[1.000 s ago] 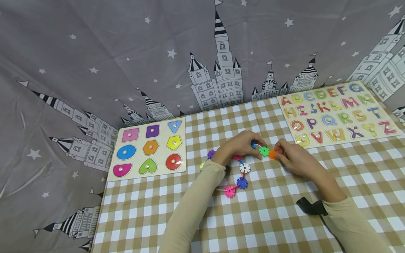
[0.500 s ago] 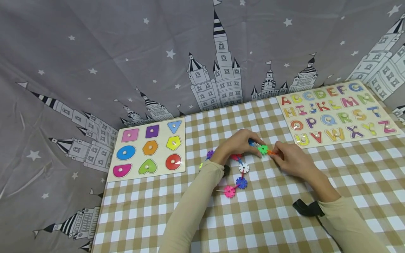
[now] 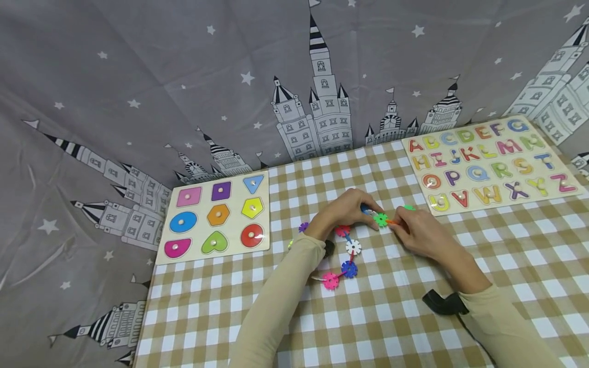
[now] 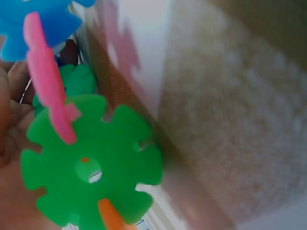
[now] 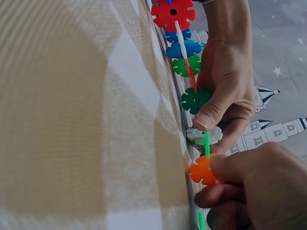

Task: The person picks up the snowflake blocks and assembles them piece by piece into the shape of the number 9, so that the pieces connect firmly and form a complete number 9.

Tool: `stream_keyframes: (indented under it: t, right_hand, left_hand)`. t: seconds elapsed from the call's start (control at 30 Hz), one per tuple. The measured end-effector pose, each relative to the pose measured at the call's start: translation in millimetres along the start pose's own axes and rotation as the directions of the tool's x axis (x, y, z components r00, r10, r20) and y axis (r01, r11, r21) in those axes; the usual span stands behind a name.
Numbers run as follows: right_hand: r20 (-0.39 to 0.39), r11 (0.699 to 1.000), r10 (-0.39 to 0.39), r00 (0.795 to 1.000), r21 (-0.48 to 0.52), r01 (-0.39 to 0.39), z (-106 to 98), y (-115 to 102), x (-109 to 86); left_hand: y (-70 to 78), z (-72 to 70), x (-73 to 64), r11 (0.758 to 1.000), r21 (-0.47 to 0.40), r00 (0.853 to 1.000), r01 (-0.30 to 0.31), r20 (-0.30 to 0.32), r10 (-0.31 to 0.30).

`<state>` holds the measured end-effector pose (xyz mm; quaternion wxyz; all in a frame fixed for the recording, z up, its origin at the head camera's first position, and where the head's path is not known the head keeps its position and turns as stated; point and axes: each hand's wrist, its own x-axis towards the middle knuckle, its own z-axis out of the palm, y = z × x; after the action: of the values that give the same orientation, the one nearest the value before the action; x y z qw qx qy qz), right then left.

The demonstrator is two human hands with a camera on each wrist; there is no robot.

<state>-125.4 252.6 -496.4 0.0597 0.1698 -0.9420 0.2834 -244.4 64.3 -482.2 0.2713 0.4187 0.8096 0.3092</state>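
Orange disc (image 5: 202, 171) has swung edge-on since a second ago, pinched by our right hand (image 3: 425, 230) at its 9 o'clock. Our left hand (image 3: 349, 210) grips the white disc (image 5: 197, 137), probably so the chain (image 3: 349, 269), trailing towards 6 o'clock, stays put.

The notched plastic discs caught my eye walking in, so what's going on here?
A person's left hand holds a chain of notched plastic discs near a green disc, while the right hand pinches an orange disc where it meets the green one. I can't tell whether it is fully slotted in. A shape puzzle and an alphabet puzzle lie untouched on the tablecloth.
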Motion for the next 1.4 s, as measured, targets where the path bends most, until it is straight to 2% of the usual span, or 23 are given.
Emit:
stream_keyframes:
  t: [0.17, 0.4, 0.53, 0.67, 0.83, 1.0, 1.13, 1.4]
  right_hand:
    - [0.043, 0.999, -0.007, 0.999, -0.034, 0.008, 1, 3, 0.1]
    - [-0.032, 1.000, -0.025, 0.999, 0.001, 0.025, 7, 4, 1.5]
    - [-0.011, 0.999, 0.027, 1.000, 0.019, -0.026, 3, 1, 2.9]
    - [0.032, 0.994, 0.101, 0.994, 0.034, -0.102, -12, 4, 2.8]
    - [0.053, 0.977, 0.209, 0.976, 0.038, -0.211, -28, 20, -1.0]
    - [0.138, 0.962, 0.260, 0.956, 0.046, -0.268, -30, 28, -1.3]
    - [0.168, 0.961, 0.266, 0.949, 0.028, -0.274, -28, 25, -0.7]
    - [0.192, 0.977, 0.184, 0.964, 0.072, -0.201, -19, 16, -2.0]
  left_hand:
    - [1.1, -0.8, 1.0, 1.000, -0.011, 1.000, 0.000, -0.003, 0.000]
    - [1.4, -3.0, 1.3, 0.999, -0.039, 1.000, -0.015, -0.018, 0.015]
    - [0.6, -3.4, 1.9, 1.000, -0.021, 1.000, 0.005, -0.016, -0.005]
    - [-0.7, -4.4, 1.9, 0.999, -0.030, 0.999, 0.031, -0.028, -0.032]
    - [-2.5, -5.7, 2.9, 0.998, -0.045, 0.999, 0.037, -0.026, -0.038]
    - [-4.7, -6.4, 2.5, 0.995, -0.072, 0.997, 0.064, -0.027, -0.066]
    - [-4.7, -6.5, 2.9, 0.996, -0.071, 0.998, 0.058, -0.025, -0.060]
    - [-2.8, -6.3, 4.2, 0.998, -0.042, 0.999, 0.038, -0.009, -0.038]
